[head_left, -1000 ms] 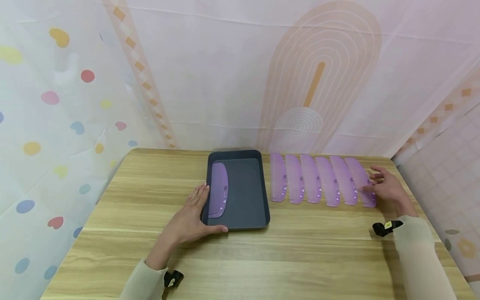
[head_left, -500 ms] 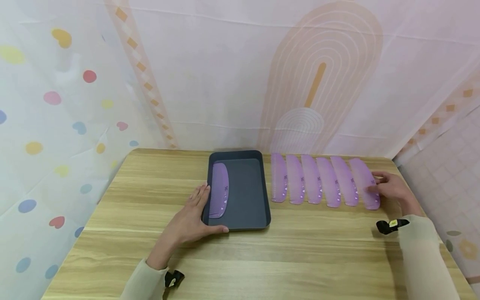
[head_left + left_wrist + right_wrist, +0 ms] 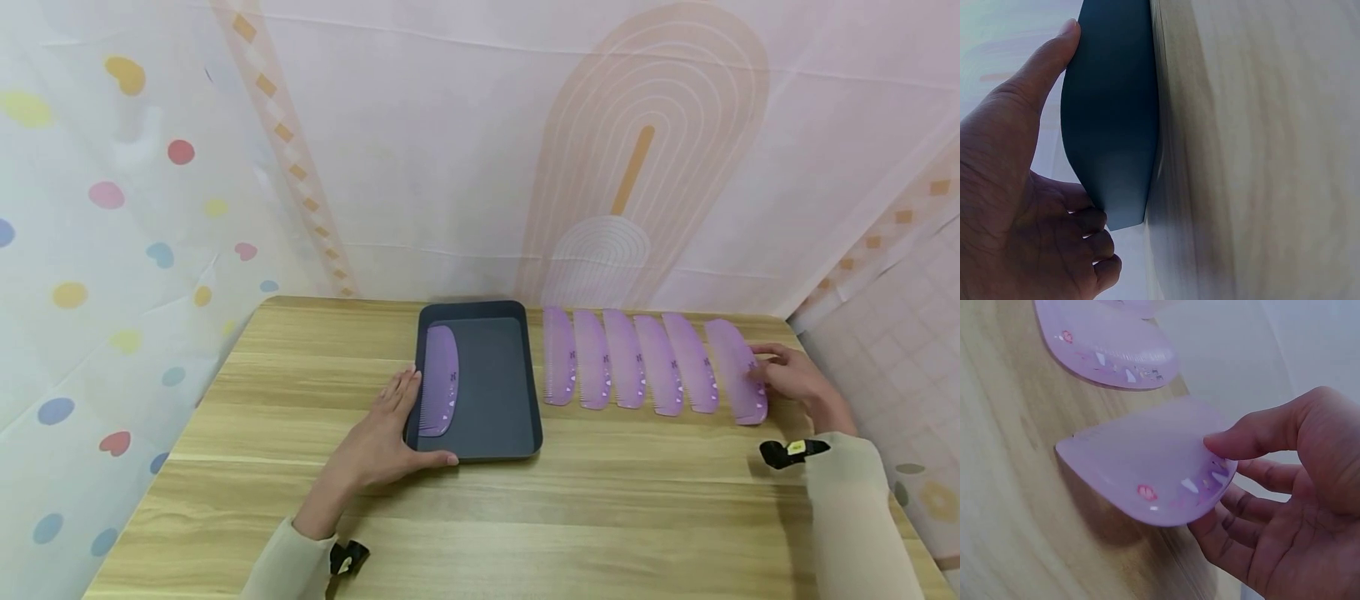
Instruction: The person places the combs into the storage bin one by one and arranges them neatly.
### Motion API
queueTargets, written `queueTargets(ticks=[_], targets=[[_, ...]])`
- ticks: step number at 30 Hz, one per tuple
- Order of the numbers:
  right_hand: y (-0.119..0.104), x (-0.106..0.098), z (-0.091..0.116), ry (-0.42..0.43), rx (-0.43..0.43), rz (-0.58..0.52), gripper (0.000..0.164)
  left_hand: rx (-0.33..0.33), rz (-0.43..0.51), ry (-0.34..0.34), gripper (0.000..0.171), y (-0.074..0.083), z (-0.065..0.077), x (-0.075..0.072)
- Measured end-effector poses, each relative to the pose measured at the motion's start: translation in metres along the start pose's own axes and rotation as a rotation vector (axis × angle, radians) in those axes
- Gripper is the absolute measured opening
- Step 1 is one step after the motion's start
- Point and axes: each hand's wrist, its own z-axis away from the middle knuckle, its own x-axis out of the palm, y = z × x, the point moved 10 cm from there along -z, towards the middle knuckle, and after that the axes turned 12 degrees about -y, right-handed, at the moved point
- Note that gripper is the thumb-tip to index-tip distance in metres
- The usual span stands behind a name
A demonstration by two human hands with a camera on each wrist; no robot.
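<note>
At the right end of a row, my right hand (image 3: 797, 379) pinches a purple comb (image 3: 733, 367) by its curved back. In the right wrist view the thumb lies on top of that comb (image 3: 1154, 456) and the fingers are beneath, its near end tipped up off the wood. My left hand (image 3: 378, 437) rests against the left side and near corner of a dark grey tray (image 3: 491, 392), fingers and thumb spread. Its tray wall (image 3: 1113, 112) fills the middle of the left wrist view. One purple comb (image 3: 441, 379) lies inside the tray along its left side.
Several more purple combs (image 3: 622, 358) lie side by side on the wooden table (image 3: 600, 517), between the tray and the right hand. A patterned cloth (image 3: 420, 150) hangs behind the table and along its sides.
My right hand has taken hold of the rightmost comb and drawn it to the right, away from its neighbour. My left hand and the tray stay in place.
</note>
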Motion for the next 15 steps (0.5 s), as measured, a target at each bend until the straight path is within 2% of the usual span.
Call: queueTargets(ticks=[9, 15], targets=[[0.0019, -0.0001, 0.0024, 0.007, -0.003, -0.102, 0.067, 0.0, -0.003, 0.0, 0.14, -0.0002, 0.0001, 0.0004], [0.0021, 0.0031, 0.0049, -0.004, -0.025, -0.221, 0.067, -0.003, -0.008, -0.005, 0.14, -0.001, -0.0008, 0.001]])
